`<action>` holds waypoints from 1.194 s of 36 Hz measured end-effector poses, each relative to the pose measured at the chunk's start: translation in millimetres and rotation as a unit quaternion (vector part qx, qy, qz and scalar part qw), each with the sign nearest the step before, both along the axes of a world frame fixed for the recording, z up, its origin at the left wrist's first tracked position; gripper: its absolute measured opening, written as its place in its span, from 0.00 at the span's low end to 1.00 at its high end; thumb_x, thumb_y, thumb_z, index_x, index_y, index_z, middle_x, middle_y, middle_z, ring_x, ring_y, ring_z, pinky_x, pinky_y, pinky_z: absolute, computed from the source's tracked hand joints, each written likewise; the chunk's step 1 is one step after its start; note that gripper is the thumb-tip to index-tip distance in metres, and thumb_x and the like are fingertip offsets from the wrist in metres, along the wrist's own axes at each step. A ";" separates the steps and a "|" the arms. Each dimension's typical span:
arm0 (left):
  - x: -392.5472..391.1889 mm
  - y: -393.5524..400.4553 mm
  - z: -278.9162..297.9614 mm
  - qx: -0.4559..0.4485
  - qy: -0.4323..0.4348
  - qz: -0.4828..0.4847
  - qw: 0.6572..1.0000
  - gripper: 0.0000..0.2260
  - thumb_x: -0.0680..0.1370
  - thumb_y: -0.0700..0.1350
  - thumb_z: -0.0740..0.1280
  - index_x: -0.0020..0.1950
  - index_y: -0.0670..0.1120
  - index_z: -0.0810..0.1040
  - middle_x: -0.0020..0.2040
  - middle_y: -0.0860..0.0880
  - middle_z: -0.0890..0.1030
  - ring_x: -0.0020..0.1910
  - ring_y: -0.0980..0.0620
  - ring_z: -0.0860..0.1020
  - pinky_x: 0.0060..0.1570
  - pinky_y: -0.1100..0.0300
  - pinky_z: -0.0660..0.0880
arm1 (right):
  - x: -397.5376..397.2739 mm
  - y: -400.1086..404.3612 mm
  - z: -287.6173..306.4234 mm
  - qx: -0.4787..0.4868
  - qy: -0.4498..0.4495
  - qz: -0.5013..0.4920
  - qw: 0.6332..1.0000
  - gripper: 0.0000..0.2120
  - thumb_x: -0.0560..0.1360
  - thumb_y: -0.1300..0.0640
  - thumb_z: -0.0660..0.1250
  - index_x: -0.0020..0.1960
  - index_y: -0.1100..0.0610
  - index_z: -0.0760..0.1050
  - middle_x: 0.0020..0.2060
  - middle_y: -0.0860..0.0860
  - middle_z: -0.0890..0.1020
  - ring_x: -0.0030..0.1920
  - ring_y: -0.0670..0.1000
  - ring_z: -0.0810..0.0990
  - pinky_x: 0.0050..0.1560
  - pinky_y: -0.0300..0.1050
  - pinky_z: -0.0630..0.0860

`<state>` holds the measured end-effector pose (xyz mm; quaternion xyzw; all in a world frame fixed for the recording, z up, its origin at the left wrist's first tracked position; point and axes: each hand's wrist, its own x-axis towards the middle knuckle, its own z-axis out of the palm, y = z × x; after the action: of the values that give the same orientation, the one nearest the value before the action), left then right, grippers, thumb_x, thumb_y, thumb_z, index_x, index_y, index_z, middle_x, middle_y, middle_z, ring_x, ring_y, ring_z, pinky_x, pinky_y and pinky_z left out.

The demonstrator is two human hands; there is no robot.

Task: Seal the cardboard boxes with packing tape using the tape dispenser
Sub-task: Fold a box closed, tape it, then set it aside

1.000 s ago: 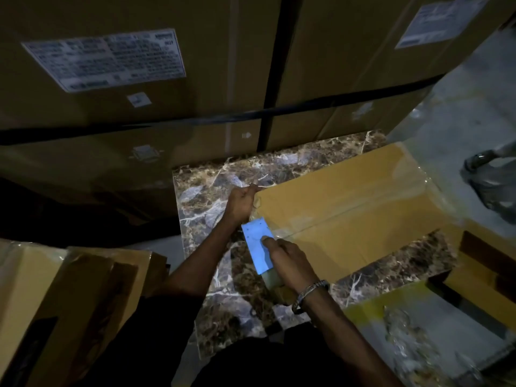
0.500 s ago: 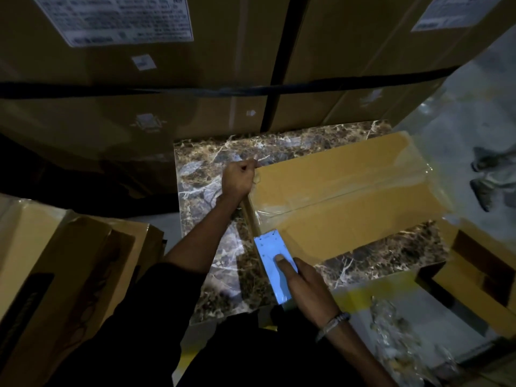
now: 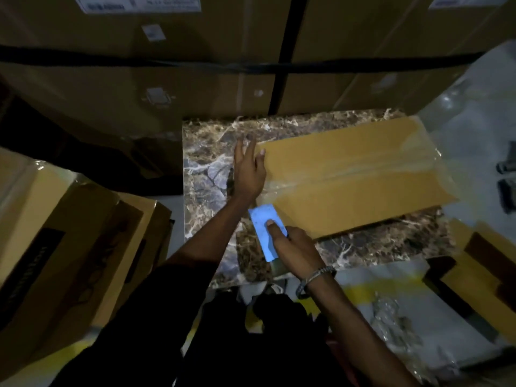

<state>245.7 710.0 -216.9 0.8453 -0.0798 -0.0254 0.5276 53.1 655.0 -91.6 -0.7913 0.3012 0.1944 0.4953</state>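
A flat brown cardboard box (image 3: 349, 208) lies on a marble-patterned slab (image 3: 206, 152). A strip of clear tape (image 3: 363, 171) runs along the box's middle seam and wraps over its right end. My left hand (image 3: 248, 171) lies flat with straight fingers on the box's near-left end, over the tape. My right hand (image 3: 293, 250) grips the blue tape dispenser (image 3: 265, 233), index finger laid on its top plate. The dispenser sits at the box's near-left corner, just off the edge.
Tall strapped cartons (image 3: 195, 65) wall off the far side. More brown boxes (image 3: 55, 247) stand at the left, another (image 3: 488, 261) at the right. Crumpled clear plastic (image 3: 391, 317) lies on the floor at the lower right. Someone's shoes (image 3: 506, 174) show at the right edge.
My left hand has opened from a fist at the box's corner and now lies flat on the tape end. The dispenser in my right hand has moved slightly back toward the box.
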 end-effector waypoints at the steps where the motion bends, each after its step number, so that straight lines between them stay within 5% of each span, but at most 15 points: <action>1: 0.5 -1.2 1.3 -0.011 0.017 0.001 1.000 0.22 0.88 0.50 0.61 0.81 0.43 0.70 0.84 0.38 0.57 0.83 0.40 0.57 0.76 0.48 0.65 | -3.6 -0.2 -2.0 -0.006 -0.003 -0.005 1.000 0.24 0.83 0.38 0.60 0.32 0.48 0.63 0.25 0.46 0.65 0.28 0.43 0.64 0.32 0.42 0.57; 4: 3.2 0.2 0.0 -0.011 0.026 -0.006 1.000 0.22 0.87 0.52 0.62 0.80 0.45 0.72 0.84 0.39 0.57 0.84 0.40 0.58 0.75 0.43 0.69 | -29.8 4.4 -6.5 0.014 0.021 -0.003 1.000 0.23 0.80 0.33 0.60 0.44 0.51 0.78 0.32 0.47 0.70 0.37 0.51 0.72 0.37 0.42 0.64; 10: 5.7 -1.5 -3.9 0.024 0.005 -0.003 1.000 0.24 0.86 0.55 0.61 0.79 0.46 0.73 0.84 0.39 0.58 0.83 0.40 0.58 0.75 0.45 0.70 | -93.4 14.3 -4.3 0.025 -0.004 -0.048 0.999 0.29 0.82 0.36 0.60 0.54 0.63 0.79 0.41 0.60 0.81 0.39 0.55 0.80 0.40 0.48 0.69; 15: -4.1 0.1 3.1 0.074 -0.032 0.001 0.997 0.24 0.87 0.57 0.58 0.80 0.46 0.72 0.85 0.39 0.58 0.84 0.39 0.56 0.78 0.44 0.64 | -86.8 21.3 -13.9 -0.019 0.009 -0.055 0.998 0.23 0.83 0.40 0.61 0.35 0.53 0.67 0.27 0.49 0.69 0.30 0.49 0.70 0.36 0.46 0.63; 23: -79.1 -2.1 -0.7 0.040 0.001 -0.021 0.999 0.33 0.88 0.56 0.57 0.87 0.42 0.49 0.87 0.43 0.40 0.86 0.39 0.49 0.77 0.47 0.61 | -85.9 26.8 -11.1 -0.039 -0.008 -0.056 0.998 0.22 0.84 0.42 0.61 0.34 0.50 0.65 0.27 0.48 0.69 0.30 0.47 0.70 0.33 0.44 0.62; 31: -80.7 -0.3 0.1 0.005 0.025 -0.012 1.000 0.33 0.88 0.55 0.58 0.87 0.42 0.47 0.87 0.43 0.42 0.86 0.44 0.46 0.79 0.57 0.52 | -115.1 35.8 -4.3 -0.017 -0.031 -0.080 0.996 0.20 0.84 0.42 0.61 0.38 0.50 0.71 0.26 0.39 0.76 0.28 0.41 0.74 0.34 0.41 0.64; 36: -79.3 -1.2 -1.1 -0.006 0.013 -0.012 1.000 0.34 0.88 0.55 0.58 0.86 0.40 0.48 0.87 0.42 0.43 0.86 0.42 0.47 0.81 0.50 0.54 | -148.4 26.9 -6.7 -0.013 -0.024 -0.101 0.995 0.30 0.80 0.32 0.60 0.53 0.60 0.80 0.43 0.57 0.84 0.43 0.51 0.83 0.42 0.49 0.75; 43: -79.1 -1.1 -4.7 -0.008 0.000 0.003 1.000 0.35 0.87 0.59 0.57 0.86 0.40 0.50 0.87 0.42 0.46 0.86 0.42 0.50 0.81 0.51 0.58 | -138.4 34.2 -32.7 -0.032 0.008 -0.131 0.991 0.28 0.80 0.33 0.61 0.51 0.58 0.81 0.42 0.53 0.85 0.41 0.49 0.83 0.48 0.55 0.80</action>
<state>166.7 708.9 -221.6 0.8413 -0.0772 -0.0228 0.5345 -85.3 689.2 -124.3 -0.7588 0.4121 0.1249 0.4886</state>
